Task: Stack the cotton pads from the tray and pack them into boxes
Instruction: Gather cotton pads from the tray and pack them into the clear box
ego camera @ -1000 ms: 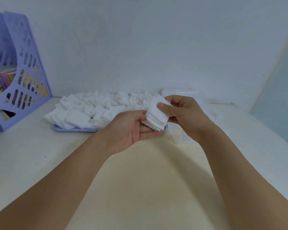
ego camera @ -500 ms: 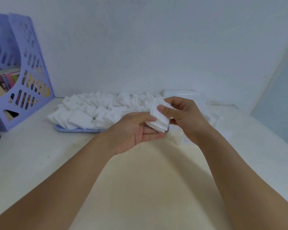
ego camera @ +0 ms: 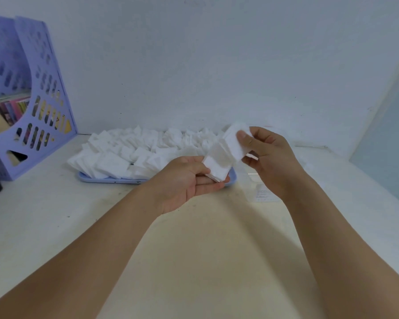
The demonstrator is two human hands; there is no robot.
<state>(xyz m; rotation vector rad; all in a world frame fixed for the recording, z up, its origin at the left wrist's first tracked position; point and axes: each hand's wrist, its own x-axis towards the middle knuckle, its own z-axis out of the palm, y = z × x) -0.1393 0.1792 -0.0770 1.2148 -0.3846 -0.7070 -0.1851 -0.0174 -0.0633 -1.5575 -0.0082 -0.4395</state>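
Lilac file rack (ego camera: 44, 95) left of pad-heaped tray (ego camera: 106, 179), well apart.

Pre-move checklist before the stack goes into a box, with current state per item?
1. Stack of cotton pads gripped by both hands: ok. The left hand cradles its lower end; the right hand pinches its upper end.
2. Stack squared: not ok. The pads are fanned and offset between the hands.
3. Stack clear of the loose pads on the blue tray: ok, held above the tray's right end.
4. Clear plastic box within reach: ok, it sits just below the right hand.
5. Box open and empty: cannot tell; it is transparent and partly hidden.
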